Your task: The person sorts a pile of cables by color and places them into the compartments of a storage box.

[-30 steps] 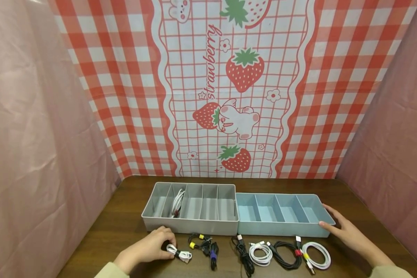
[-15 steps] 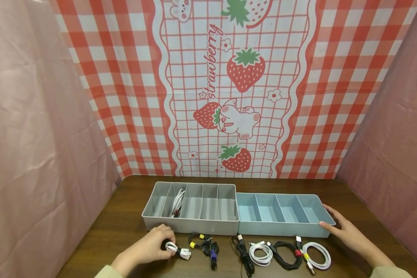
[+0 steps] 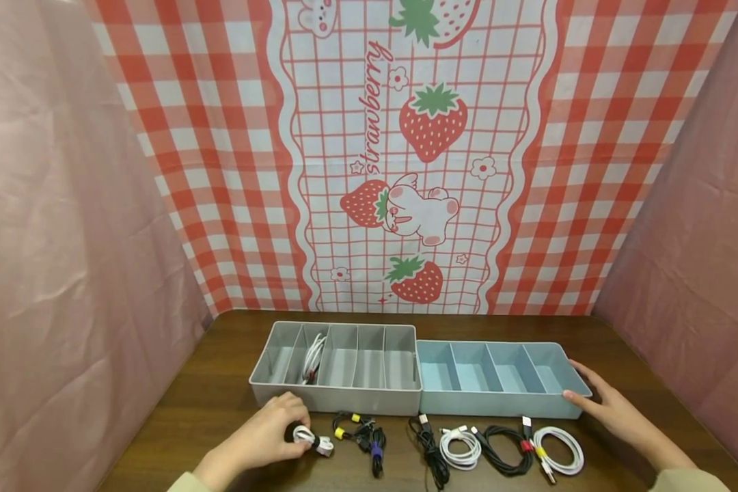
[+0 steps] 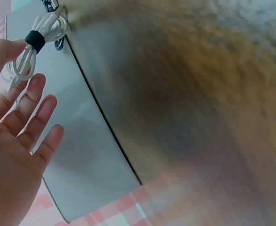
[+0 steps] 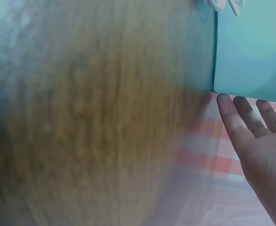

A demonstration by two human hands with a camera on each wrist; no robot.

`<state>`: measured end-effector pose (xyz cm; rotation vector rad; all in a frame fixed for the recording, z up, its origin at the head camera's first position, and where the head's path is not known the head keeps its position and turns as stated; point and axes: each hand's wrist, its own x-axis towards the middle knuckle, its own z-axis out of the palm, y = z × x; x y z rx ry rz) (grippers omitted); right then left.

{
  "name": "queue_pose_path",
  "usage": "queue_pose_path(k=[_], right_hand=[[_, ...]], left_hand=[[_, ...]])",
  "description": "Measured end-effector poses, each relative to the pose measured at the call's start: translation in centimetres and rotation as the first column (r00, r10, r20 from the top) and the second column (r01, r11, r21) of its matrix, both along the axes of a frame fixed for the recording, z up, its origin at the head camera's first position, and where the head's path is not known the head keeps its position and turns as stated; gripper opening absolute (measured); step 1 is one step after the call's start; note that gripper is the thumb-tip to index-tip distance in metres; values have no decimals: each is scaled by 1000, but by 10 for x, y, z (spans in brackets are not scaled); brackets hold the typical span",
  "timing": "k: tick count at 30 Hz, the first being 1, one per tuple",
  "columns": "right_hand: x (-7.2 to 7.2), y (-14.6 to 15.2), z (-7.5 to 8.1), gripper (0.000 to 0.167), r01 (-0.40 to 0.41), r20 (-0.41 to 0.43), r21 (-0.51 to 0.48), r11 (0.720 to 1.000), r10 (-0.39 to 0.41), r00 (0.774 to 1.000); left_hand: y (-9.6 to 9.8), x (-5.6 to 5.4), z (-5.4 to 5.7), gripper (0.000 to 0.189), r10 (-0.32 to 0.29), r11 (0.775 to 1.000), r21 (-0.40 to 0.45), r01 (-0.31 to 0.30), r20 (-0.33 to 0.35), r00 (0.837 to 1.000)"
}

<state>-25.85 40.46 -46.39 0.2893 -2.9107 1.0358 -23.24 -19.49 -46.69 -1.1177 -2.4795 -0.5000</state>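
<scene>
Brown wood-grain tabletop (image 3: 206, 386) shows bare margins toward both side edges. Lower left: the left hand (image 3: 275, 429) pinches a bundled white cable (image 3: 304, 434), black strap (image 4: 35, 42) attached, before a grey five-compartment plastic bin (image 3: 338, 400). Lower right: the right hand (image 3: 607, 408), thumb spread from fingers, touches a light-blue four-compartment plastic bin's (image 3: 498, 404) end.

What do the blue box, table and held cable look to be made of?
Blue box: probably matte plastic, from its thin, evenly coloured walls. Table: wood or wood-look laminate, low sheen, showing brown grain. Cable: likely a smooth plastic or rubber jacket, given its bendy white loops.
</scene>
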Motion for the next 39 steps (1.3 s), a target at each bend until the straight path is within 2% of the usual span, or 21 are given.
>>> queue_pose_path(k=[12, 17, 23, 39], right_hand=[[0, -1, 1, 72, 0, -13, -3, 1000, 0, 1000], [-1, -1, -1, 72, 4, -18, 1, 1000, -4, 1000], [-2, 0, -2, 71, 9, -30, 16, 1000, -8, 1000], [-1, 0, 0, 71, 3, -13, 16, 1000, -3, 1000]], left_hand=[[3, 2, 11, 26, 13, 1000, -11, -14, -28, 1000], [3, 1, 16, 26, 4, 1000, -16, -5, -64, 998], [5, 2, 26, 27, -13, 1000, -13, 11, -104, 995], [7, 5, 56, 25, 19, 998, -50, -24, -88, 996]])
